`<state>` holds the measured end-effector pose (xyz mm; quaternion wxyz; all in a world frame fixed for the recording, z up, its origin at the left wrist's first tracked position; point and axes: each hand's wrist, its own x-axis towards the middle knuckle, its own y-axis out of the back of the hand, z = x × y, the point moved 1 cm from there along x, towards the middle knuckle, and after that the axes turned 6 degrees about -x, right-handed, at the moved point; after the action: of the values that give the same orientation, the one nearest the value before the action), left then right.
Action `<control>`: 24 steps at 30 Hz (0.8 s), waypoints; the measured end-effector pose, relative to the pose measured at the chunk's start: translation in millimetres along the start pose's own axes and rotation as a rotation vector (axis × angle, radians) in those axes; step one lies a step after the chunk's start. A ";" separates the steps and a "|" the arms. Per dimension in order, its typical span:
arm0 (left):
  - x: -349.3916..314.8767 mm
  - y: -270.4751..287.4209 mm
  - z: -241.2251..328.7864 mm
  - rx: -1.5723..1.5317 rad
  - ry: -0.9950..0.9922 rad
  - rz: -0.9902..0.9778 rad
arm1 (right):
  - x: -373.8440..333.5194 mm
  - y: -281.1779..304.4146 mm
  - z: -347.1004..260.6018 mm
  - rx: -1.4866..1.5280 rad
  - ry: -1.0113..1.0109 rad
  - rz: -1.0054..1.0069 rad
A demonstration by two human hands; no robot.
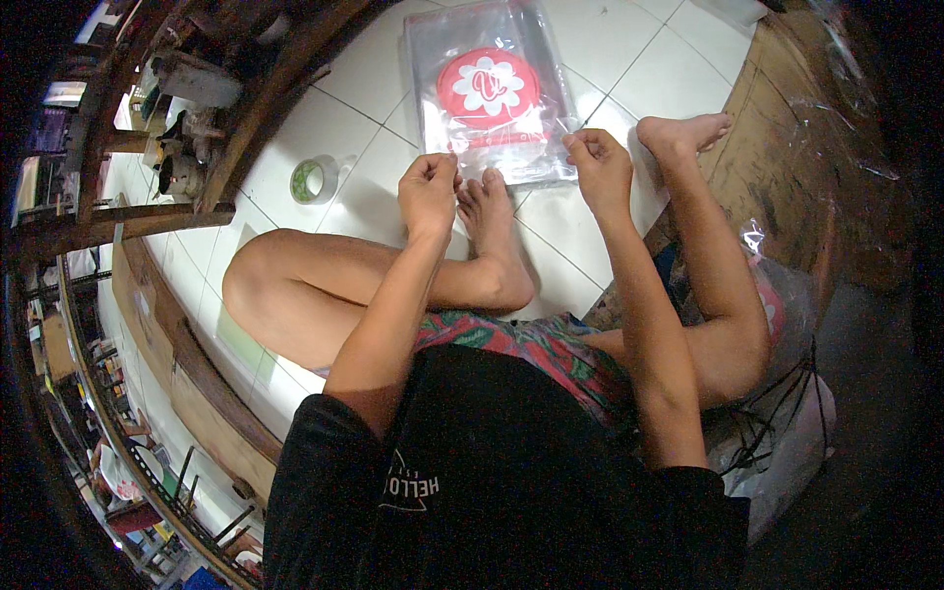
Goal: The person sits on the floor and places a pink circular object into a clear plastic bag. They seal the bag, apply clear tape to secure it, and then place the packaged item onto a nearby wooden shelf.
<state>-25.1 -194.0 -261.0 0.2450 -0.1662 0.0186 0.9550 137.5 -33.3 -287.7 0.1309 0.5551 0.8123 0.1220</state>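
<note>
Red oval flower print (489, 88), with lettering, marks the flat clear-plastic bag stack (492, 29), left hand (429, 197) pinching its film at 7 o'clock, right hand (603, 169) at 4.

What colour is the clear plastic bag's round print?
Round print: pinkish red around a white flower; head view.

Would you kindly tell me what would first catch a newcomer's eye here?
Probably the clear plastic bag at top centre, with its round red-and-white flower print, the left hand and right hand at its near edge. Next comes the round green tape roll on the white tiled floor, left of the bag.
</note>
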 end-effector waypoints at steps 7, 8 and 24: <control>11.1 5.6 -28.3 -0.039 -0.008 0.027 | -6.1 -4.3 -4.2 -0.120 -0.023 0.033; 10.9 6.2 -29.5 -0.049 -0.003 0.030 | -7.4 -4.1 -3.9 -0.151 -0.016 0.045; 12.8 9.5 -31.9 -0.089 0.079 0.003 | 13.0 -4.6 40.0 -0.178 -0.010 -0.063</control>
<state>-30.3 -200.2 -295.7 0.2348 -0.2146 -0.0137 0.9479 142.9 -20.7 -327.7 0.1875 0.5160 0.8147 0.1866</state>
